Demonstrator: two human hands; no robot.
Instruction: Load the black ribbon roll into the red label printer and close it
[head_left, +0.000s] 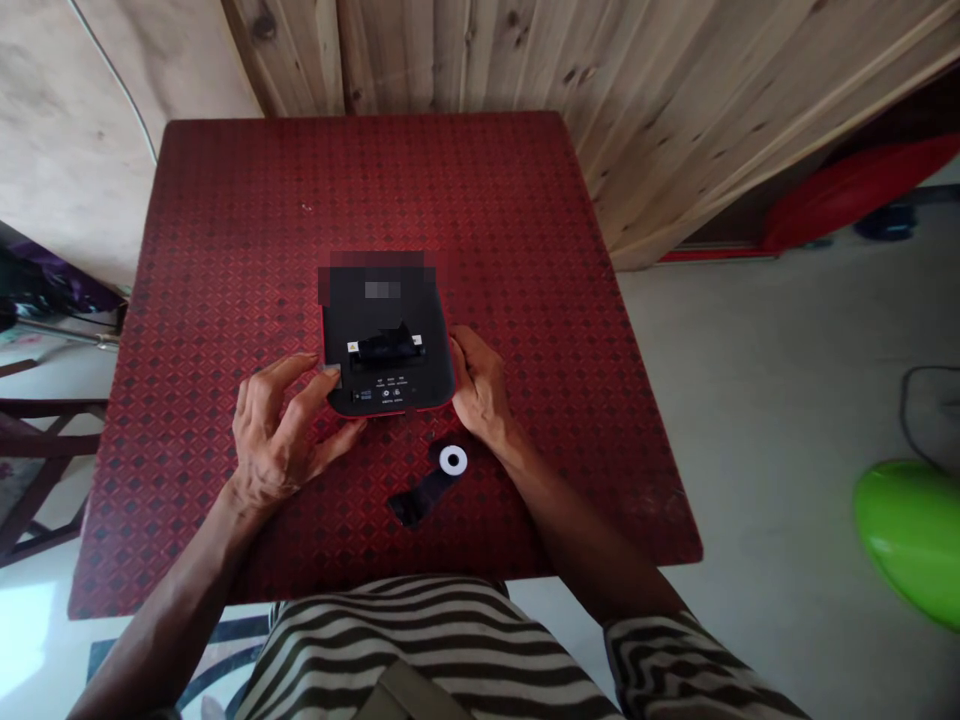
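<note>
A flat black device (379, 315) with red edges and rounded corners lies on the table in front of me. Across its middle runs a slot with a dark strip in it and small white labels at both ends; small printed icons sit nearer me. My left hand (281, 425) is at its near left corner, fingertips on the left edge by a small grey piece (334, 374) and thumb at the front edge. Along the right side, my right hand (480, 385) grips the edge, some fingers hidden. Just below lies a small roll (453, 460) with a white ring-shaped end and a loose dark tail.
The table (480, 190) has a red patterned cover and stands against a wooden plank wall (480, 60). A dark wooden chair (45, 450) is at the left. On the floor to the right sits a bright green rounded object (915, 540).
</note>
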